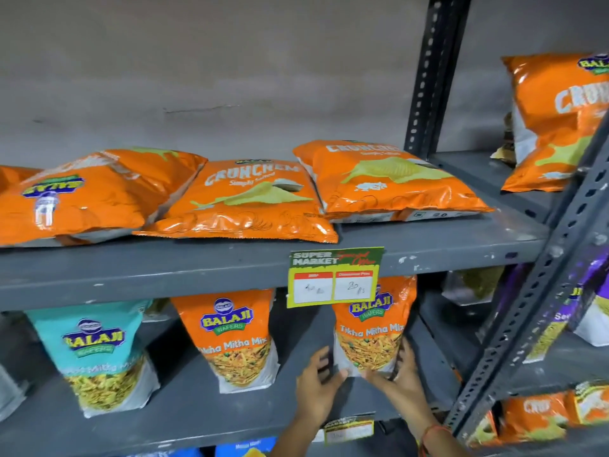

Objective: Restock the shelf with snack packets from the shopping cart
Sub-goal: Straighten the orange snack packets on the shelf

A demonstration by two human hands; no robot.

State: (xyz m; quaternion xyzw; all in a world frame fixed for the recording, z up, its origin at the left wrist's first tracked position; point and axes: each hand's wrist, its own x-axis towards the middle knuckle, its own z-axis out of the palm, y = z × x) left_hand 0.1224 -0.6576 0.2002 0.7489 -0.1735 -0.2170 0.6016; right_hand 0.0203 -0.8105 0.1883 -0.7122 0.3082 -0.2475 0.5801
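An orange Tikha Mitha Mix packet stands upright on the middle grey shelf, partly behind a yellow price tag. My right hand grips its lower right side and base. My left hand is at its lower left corner, fingers spread, touching the packet's edge. A second orange mix packet and a teal one stand to the left on the same shelf. The shopping cart is out of view.
Orange Crunchem chip bags lie flat on the upper shelf. A slotted metal upright slants at the right, with more packets on the neighbouring rack. Bare shelf shows between the standing packets.
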